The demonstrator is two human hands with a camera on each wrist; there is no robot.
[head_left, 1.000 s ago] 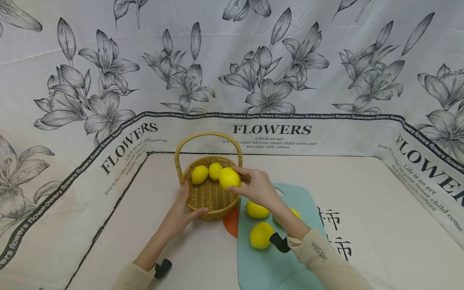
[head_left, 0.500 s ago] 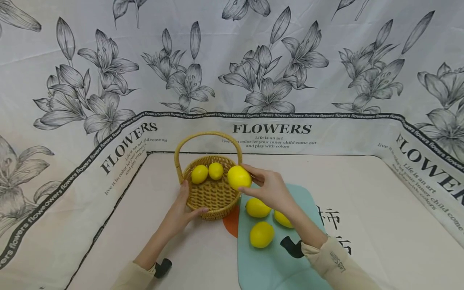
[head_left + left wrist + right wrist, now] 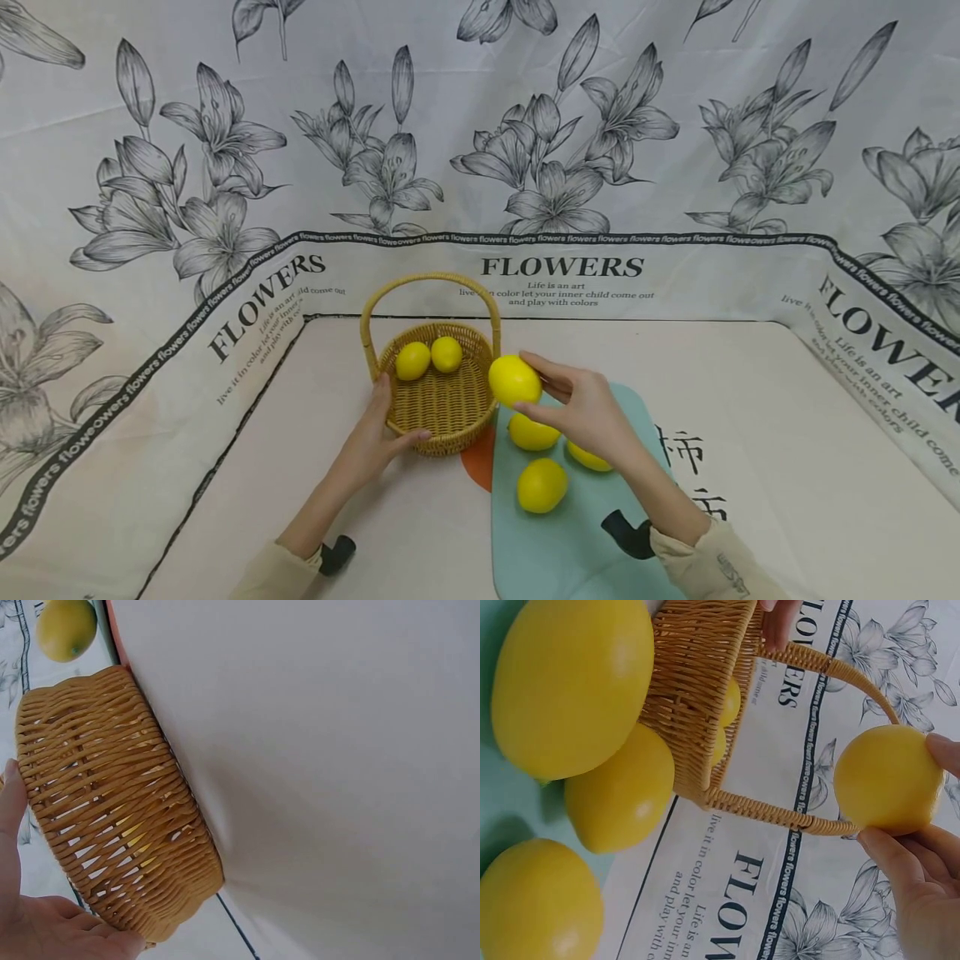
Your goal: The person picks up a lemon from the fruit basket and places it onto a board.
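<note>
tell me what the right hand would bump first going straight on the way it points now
The right hand would probably bring its lemon against the basket, by the right foot of the handle; height is unclear, so it might pass above.

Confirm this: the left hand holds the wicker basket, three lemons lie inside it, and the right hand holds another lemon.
Not quite: two lemons, not three, lie inside the wicker basket, as the head view shows. The left hand holds it, and the right hand holds another lemon.
</note>
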